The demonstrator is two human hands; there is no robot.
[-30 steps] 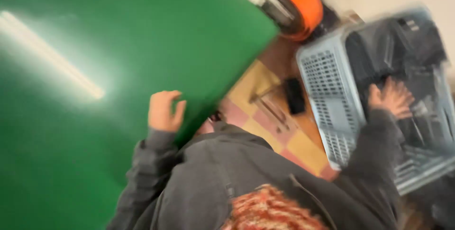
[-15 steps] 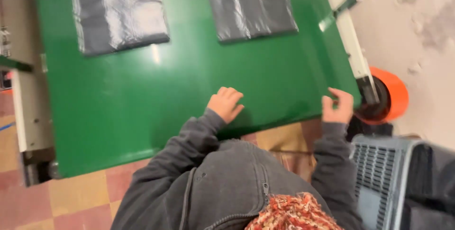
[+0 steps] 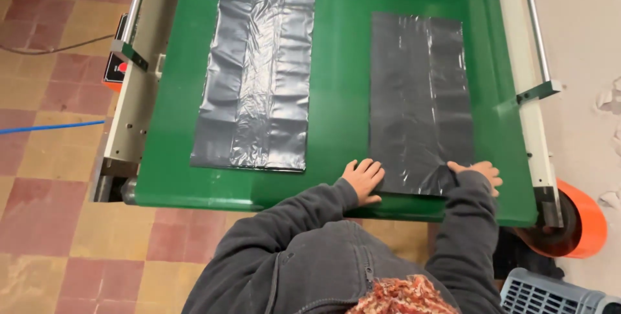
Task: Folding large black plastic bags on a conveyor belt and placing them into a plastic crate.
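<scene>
Your left hand (image 3: pixel 363 179) lies flat with fingers spread on the lower left corner of the dark plastic sheet (image 3: pixel 419 100), and your right hand (image 3: pixel 477 174) presses open-palmed on its lower right corner. The hands are apart, clamped on nothing. That sheet lies flat in the right half of the frame on the green surface (image 3: pixel 339 81). A second grey sheet (image 3: pixel 257 75) lies well apart, centre left. An orange wheel (image 3: pixel 584 220) shows at the lower right, with a grey crate (image 3: pixel 550 296) below it.
</scene>
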